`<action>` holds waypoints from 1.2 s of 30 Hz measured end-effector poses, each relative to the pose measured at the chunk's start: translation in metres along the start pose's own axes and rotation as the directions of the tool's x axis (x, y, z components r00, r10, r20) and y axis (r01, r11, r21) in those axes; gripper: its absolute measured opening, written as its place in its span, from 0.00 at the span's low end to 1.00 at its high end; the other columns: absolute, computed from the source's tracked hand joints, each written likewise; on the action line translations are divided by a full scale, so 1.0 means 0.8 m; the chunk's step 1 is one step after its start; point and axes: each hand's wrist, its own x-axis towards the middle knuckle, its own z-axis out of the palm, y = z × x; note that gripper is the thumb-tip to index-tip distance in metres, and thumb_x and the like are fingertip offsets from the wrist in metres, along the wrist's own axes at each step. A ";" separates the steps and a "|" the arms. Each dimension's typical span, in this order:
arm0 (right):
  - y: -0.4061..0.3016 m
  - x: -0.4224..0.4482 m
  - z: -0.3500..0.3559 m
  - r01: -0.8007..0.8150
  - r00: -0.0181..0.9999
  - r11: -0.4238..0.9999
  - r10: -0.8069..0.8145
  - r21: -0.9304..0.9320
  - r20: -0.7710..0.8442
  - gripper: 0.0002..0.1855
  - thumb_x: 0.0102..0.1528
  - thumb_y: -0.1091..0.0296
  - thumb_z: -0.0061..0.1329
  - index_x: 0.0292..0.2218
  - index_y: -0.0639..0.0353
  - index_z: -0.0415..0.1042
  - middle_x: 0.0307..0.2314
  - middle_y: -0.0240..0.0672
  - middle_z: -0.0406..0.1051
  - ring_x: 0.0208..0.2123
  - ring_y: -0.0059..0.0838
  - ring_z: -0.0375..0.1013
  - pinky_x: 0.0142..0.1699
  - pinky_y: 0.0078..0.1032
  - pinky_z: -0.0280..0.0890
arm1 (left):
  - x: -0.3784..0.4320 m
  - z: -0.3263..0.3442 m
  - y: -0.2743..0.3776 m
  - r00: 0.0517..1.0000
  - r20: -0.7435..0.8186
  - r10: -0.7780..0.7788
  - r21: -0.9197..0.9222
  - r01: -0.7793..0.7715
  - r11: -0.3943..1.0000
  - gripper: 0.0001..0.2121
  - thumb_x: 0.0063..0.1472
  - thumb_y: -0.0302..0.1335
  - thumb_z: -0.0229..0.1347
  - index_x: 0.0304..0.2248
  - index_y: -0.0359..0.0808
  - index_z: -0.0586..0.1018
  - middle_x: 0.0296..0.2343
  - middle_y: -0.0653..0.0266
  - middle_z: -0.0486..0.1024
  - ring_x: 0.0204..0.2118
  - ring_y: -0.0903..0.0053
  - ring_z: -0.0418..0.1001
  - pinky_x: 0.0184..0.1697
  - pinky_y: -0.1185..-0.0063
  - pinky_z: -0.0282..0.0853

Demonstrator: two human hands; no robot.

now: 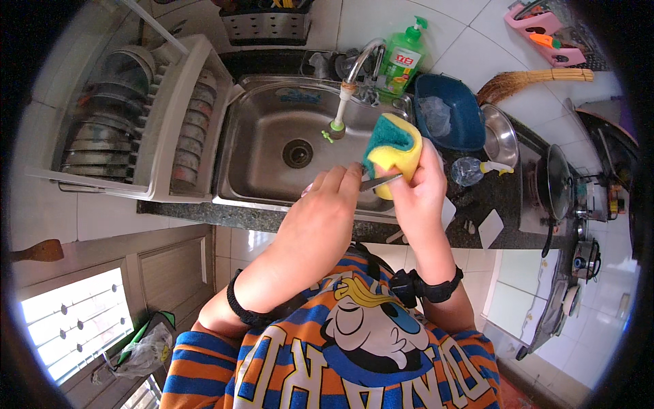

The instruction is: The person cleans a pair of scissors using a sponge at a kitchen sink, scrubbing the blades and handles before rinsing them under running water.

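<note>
Over the near right part of the steel sink, my left hand is closed on a slim, pointed metal utensil. Its grip end is hidden, so its exact kind cannot be told. My right hand holds a yellow and green scouring sponge, bent over on itself. The utensil's tip lies against the sponge's lower part, beside my right thumb. Left of the sponge, the faucet hangs over the basin with a green-trimmed nozzle. No water is seen running from it.
A dish rack with bowls and plates stands left. Behind the sink is a green soap bottle. To the right are a blue basin, a steel bowl, a spray bottle, a straw brush and a lidded pan.
</note>
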 end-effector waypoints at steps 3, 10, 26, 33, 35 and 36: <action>0.000 0.007 -0.013 -0.091 0.992 0.994 0.097 -0.067 0.085 0.18 0.47 0.83 0.43 0.42 0.68 0.61 0.34 0.33 0.65 0.36 0.17 0.66 0.42 0.16 0.62 | -0.001 -0.001 -0.001 1.000 0.013 0.014 -0.017 -0.013 1.000 0.22 0.43 0.13 0.44 0.43 0.23 0.62 0.32 0.48 0.66 0.37 0.59 0.67 0.39 0.72 0.65; 0.010 0.019 -0.024 -0.292 0.923 0.821 0.376 0.491 -0.081 0.14 0.55 0.70 0.39 0.42 0.64 0.62 0.34 0.32 0.66 0.34 0.20 0.67 0.43 0.23 0.64 | -0.003 -0.003 -0.001 0.999 -0.035 -0.011 -0.116 0.007 0.993 0.18 0.48 0.14 0.44 0.43 0.27 0.64 0.32 0.48 0.67 0.36 0.56 0.66 0.38 0.69 0.64; -0.023 0.009 0.001 -0.255 0.963 0.896 0.269 0.363 0.012 0.14 0.49 0.76 0.46 0.39 0.67 0.65 0.30 0.30 0.68 0.32 0.14 0.66 0.38 0.13 0.61 | 0.001 -0.003 0.003 1.000 -0.007 0.026 -0.016 -0.026 1.000 0.22 0.43 0.14 0.45 0.42 0.23 0.63 0.32 0.49 0.66 0.36 0.59 0.67 0.38 0.73 0.65; 0.005 0.033 -0.049 -0.339 0.899 0.815 0.428 0.470 -0.094 0.14 0.54 0.68 0.39 0.42 0.62 0.62 0.34 0.34 0.67 0.33 0.23 0.69 0.31 0.23 0.67 | -0.006 -0.004 0.003 0.995 -0.097 -0.002 -0.113 -0.009 0.994 0.18 0.48 0.14 0.44 0.42 0.27 0.65 0.30 0.49 0.66 0.33 0.57 0.67 0.36 0.70 0.64; 0.008 0.027 -0.050 -0.346 0.913 0.823 0.406 0.450 -0.039 0.15 0.53 0.67 0.39 0.43 0.62 0.61 0.33 0.33 0.66 0.32 0.22 0.68 0.32 0.21 0.66 | -0.005 -0.004 0.001 0.997 -0.073 -0.023 -0.125 0.013 0.992 0.17 0.50 0.13 0.43 0.42 0.27 0.65 0.30 0.49 0.67 0.33 0.57 0.67 0.36 0.70 0.64; 0.007 0.024 -0.049 -0.356 0.922 0.830 0.386 0.430 0.019 0.17 0.52 0.66 0.40 0.43 0.61 0.60 0.32 0.33 0.64 0.31 0.21 0.67 0.32 0.19 0.66 | -0.005 -0.003 0.000 0.997 -0.071 -0.022 -0.126 0.013 0.992 0.17 0.50 0.13 0.43 0.42 0.27 0.65 0.30 0.49 0.67 0.33 0.57 0.67 0.36 0.70 0.64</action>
